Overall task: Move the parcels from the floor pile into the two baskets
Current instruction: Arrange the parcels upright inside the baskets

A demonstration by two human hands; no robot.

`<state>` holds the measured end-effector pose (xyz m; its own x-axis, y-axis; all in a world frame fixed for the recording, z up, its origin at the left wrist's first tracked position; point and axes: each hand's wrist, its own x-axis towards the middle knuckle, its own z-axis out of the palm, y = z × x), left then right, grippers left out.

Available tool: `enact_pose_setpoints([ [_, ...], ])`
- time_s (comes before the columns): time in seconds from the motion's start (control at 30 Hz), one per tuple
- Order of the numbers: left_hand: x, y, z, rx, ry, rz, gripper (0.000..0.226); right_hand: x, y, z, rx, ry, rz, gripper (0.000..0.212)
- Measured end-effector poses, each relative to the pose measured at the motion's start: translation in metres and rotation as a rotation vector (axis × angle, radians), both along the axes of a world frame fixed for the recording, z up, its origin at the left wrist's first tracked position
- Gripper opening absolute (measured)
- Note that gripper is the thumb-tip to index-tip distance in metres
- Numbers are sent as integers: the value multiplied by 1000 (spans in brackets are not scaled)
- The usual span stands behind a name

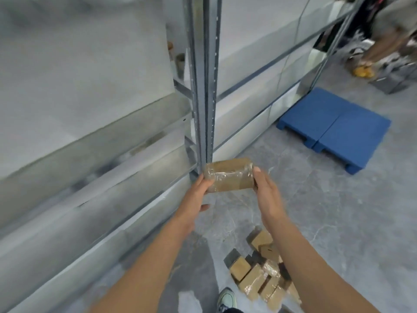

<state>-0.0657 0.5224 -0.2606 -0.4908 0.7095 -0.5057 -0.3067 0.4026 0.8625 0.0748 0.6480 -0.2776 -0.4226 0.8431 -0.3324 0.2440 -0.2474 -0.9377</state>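
Nearest the camera: one pale shoe at the bottom edge, on the grey concrete floor. Just right of it, under the right forearm, lies the pile of parcels. They are small brown cardboard blocks, several wrapped in clear tape, leaning on one another at mixed angles. The forearm hides part of the pile.

Both bare arms reach forward.
- Left hand: fingers curled onto the left end of one parcel. How the thumb sits, cannot tell.
- Right hand: thumb laid on the upper right corner of the same parcel, remaining fingers out of sight behind that end.

The parcel is clasped between the two hands, roughly level, long side running from hand to hand. It is clear of the floor, ahead of and above the pile. Brown card, glossy tape bands across it.

Directly behind the parcel stands a grey metal rack upright, its foot just beyond the left fingers. Pale shelf panels stretch away to the left of the left hand and on past the upright.

Further off, right of the right hand, a blue pallet lies flat on the floor near the rack's base.

Farthest, top right corner: a second person, partly in frame and blurred, beside a dark grey bin. Its contents are too blurred to tell.
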Motion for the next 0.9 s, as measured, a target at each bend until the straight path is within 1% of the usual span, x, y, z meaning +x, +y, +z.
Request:
enact_pose_setpoints([
  [0.07, -9, -40, 19, 23, 21, 40, 55, -16, -31, 20, 32, 29, 57, 39],
  [0.17, -25, -105, 47, 34, 58, 128, 52, -44, -86, 48, 77, 68, 138, 34],
  [0.2, -31, -128, 54, 41, 69, 160, 58, -53, -106, 53, 93, 84, 169, 34],
  [0.27, -38, -174, 67, 42, 67, 226, 81, -69, -144, 62, 120, 85, 246, 36],
  [0.3, -41, -196, 75, 45, 79, 250, 82, -76, -161, 67, 142, 80, 291, 42],
  [0.37, -45, -249, 89, 72, 100, 309, 71, -94, -205, 81, 154, 93, 368, 64],
  [0.4, -47, -272, 95, 93, 110, 335, 66, -105, -223, 86, 156, 104, 393, 69],
  [0.5, -53, -335, 111, 100, 143, 428, 50, -132, -279, 104, 147, 124, 471, 56],
  [0.53, -54, -355, 113, 100, 155, 466, 48, -140, -296, 106, 159, 132, 515, 57],
  [0.57, -56, -374, 117, 97, 172, 502, 50, -149, -313, 108, 159, 130, 552, 63],
  [0.63, -59, -410, 121, 83, 195, 577, 62, -166, -343, 107, 156, 136, 631, 75],
  [0.67, -59, -427, 124, 78, 202, 613, 66, -174, -357, 109, 150, 142, 670, 77],
  [0.73, -58, -457, 130, 78, 217, 684, 65, -190, -384, 112, 141, 158, 755, 75],
  [0.83, -55, -492, 140, 89, 235, 809, 53, -212, -422, 118, 150, 214, 872, 74],
  [0.9, -54, -513, 141, 78, 238, 924, 57, -226, -445, 121, 148, 249, 940, 73],
])
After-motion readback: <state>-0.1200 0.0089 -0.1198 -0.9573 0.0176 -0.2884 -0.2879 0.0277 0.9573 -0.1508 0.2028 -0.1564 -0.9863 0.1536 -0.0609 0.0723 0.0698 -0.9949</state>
